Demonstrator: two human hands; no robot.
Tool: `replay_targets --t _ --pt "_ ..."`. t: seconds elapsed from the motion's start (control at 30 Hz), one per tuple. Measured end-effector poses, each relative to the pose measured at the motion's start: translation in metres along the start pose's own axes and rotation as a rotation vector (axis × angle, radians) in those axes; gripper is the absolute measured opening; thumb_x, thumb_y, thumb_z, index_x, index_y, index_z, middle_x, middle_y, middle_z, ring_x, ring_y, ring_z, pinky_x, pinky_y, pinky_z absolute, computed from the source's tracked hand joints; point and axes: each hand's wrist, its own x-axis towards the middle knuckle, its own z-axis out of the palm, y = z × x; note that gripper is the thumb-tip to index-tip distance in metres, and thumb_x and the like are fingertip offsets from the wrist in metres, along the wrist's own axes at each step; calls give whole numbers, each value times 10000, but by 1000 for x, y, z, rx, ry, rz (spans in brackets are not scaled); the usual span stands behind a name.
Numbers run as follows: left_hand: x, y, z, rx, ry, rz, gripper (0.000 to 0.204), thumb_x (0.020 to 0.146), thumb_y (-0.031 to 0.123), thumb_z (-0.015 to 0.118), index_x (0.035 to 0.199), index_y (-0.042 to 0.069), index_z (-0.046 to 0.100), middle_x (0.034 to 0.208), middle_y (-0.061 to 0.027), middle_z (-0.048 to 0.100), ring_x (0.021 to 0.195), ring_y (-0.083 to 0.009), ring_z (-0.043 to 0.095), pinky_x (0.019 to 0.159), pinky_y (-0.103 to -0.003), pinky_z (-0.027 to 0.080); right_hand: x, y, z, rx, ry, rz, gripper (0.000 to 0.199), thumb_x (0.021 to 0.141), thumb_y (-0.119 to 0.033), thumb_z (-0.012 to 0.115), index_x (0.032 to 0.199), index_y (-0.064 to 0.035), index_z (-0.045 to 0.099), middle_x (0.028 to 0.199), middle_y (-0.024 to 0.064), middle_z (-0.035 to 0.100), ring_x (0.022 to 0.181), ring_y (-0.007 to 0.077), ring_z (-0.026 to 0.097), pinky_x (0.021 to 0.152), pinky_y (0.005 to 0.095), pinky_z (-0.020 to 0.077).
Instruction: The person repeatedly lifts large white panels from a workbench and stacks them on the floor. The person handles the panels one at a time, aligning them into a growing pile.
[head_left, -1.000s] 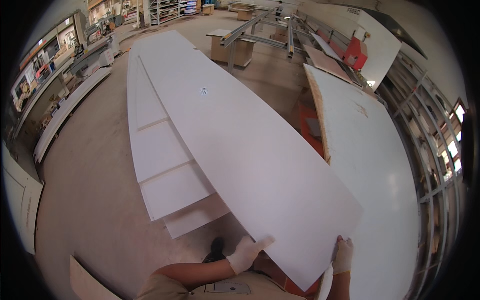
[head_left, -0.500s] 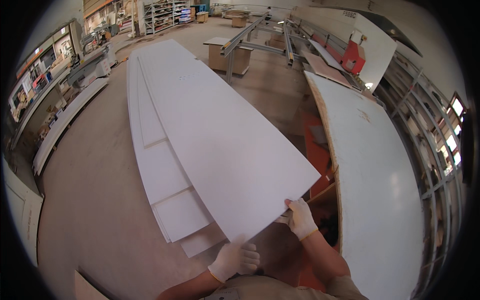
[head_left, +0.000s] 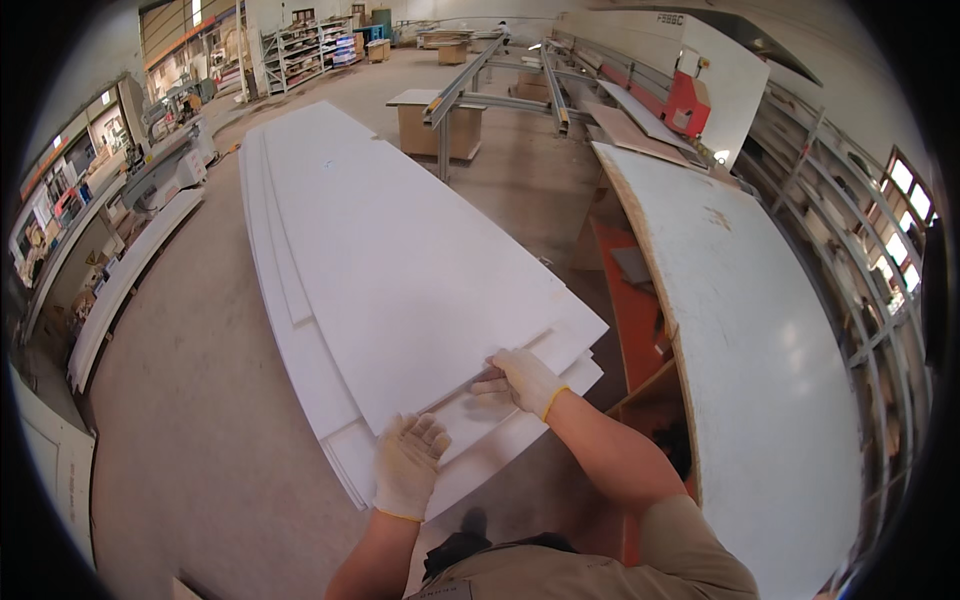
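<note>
A long white panel [head_left: 400,270] lies at a slight angle on top of a stack of similar white panels [head_left: 470,440]. At its near edge, my right hand [head_left: 528,382] in a pale glove with a yellow cuff has the thumb on top and the fingers just below the edge. My left hand [head_left: 405,468], gloved alike, is at the panel's near left corner with its fingers curled; part of its grip is hidden behind the hand. Lower panels stick out below the top one along the left and near sides.
To the right stands a wide pale board-topped bench [head_left: 750,350] with an orange-red shelf space [head_left: 625,300] beneath. Beyond the stack are a board-covered box [head_left: 430,130] and metal rails [head_left: 553,92]. A machine with a red part [head_left: 686,105] stands at the far right; a long bench [head_left: 135,285] is at the left.
The top panel has slid away from me and to the left, uncovering near ends of panels beneath. Both hands have moved forward and left with its near edge.
</note>
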Motion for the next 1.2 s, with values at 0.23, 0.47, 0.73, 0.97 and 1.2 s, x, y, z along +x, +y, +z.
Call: replay_targets --t 0.23,0.47,0.73,0.97,1.2 --pt "34 32 2 66 49 123 332 1108 340 599 990 30 591 1020 -121 678 997 -312 699 881 -457 615 29 -19 36 -67 4 8 333 1046 -243 546 1274 -2 524 1123 255 626 940 390 739 755 501 694" --pt "68 57 -1 34 35 263 349 1110 327 607 906 57 523 922 -83 601 1000 -314 670 886 -463 614 54 -31 67 -106 -5 54 378 1033 -258 567 1314 -13 506 1169 260 615 953 400 734 748 541 688" --pt "95 71 -1 37 72 381 320 1103 313 633 962 51 512 1021 -98 564 1097 -357 653 902 -460 612 83 -41 80 -238 -18 64 359 1012 -273 599 1249 -7 557 1162 251 629 875 388 750 655 529 677" --pt "110 77 18 92 159 438 331 1116 315 603 974 36 494 928 -82 519 1050 -350 667 885 -454 623 91 -44 90 -209 9 28 353 1019 -257 602 1234 21 571 1134 232 650 859 381 751 656 521 675" --pt "89 85 12 307 58 294 268 1092 249 622 979 17 548 932 -45 565 963 -294 684 835 -396 606 38 -24 25 -1313 -25 -614 456 990 -255 646 1365 3 618 1243 227 717 1159 359 711 1030 516 554"
